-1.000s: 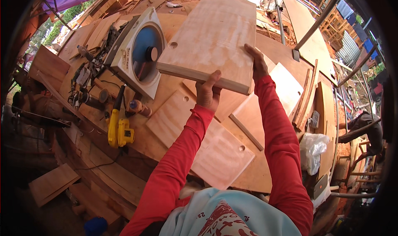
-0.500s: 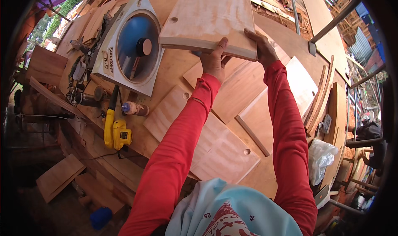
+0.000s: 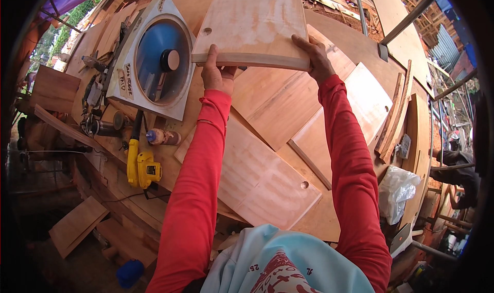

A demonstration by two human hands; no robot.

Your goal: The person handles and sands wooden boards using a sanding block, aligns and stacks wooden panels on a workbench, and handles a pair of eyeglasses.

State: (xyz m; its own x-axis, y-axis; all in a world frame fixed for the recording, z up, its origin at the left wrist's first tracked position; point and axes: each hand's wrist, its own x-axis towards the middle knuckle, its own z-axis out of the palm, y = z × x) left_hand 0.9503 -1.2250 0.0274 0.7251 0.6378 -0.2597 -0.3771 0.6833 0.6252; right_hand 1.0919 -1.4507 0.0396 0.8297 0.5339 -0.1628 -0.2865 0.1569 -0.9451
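Both my hands hold a pale wooden panel (image 3: 252,22) out in front of me, raised over the worktable. My left hand (image 3: 217,75) grips its near edge close to the left corner, thumb on top and fingers beneath. At the right corner my right hand (image 3: 316,58) clasps the panel, with its fingers partly hidden below. A round hole shows near the panel's left edge. Under my arms lie more panels: one with a round recess (image 3: 267,177), a plain brown one (image 3: 278,105) and a paler one (image 3: 368,100) at the right.
A white box with a blue speaker cone (image 3: 159,40) stands at the left. Near it are a yellow blower (image 3: 141,167), a glue bottle (image 3: 163,137) and power tools (image 3: 100,125). Wood strips (image 3: 396,118) and a plastic bag (image 3: 399,190) lie at the right. A person (image 3: 458,172) is far right.
My left hand has slid leftward along the near edge to the left corner. The panel has shifted slightly left and levelled out, while my right hand keeps its corner.
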